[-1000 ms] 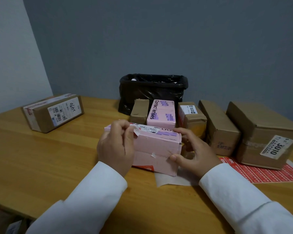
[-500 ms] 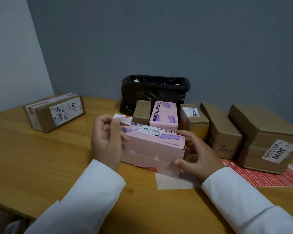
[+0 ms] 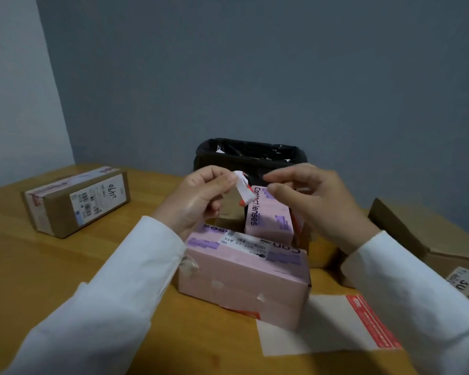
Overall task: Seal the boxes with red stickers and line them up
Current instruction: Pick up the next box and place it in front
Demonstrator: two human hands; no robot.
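the left hand pinched a small sticker, white-backed with red showing at its edges, between thumb and fingers, held up in front of the bin. the right hand hovered just beside it, fingers loosely curled and gripping nothing, thumb and forefinger pointed at the sticker. the near pink box sat on the table below both hands, untouched, with a strip of red showing along its bottom front edge. behind it a second pink box stood in a row with brown boxes, mostly hidden by the hands. another brown box lay well apart at the left. the sticker sheet lay by the near box's right corner, mostly bare backing with a red strip at its right.

risks, as i judged them: the sticker looked folded or curled, so it could stick to itself or to a fingertip while being peeled or passed. with neither hand on the near box, pressing a sticker on could shove it askew. the right sleeve lay over the sheet and could drag it.

writing: the far pink box read "contact lenses" along its top. the near one showed "con" upside down and a white label too blurred to read. the left box's label had barcodes and handwriting i couldn't make out. a label at the far right showed part of a large number.
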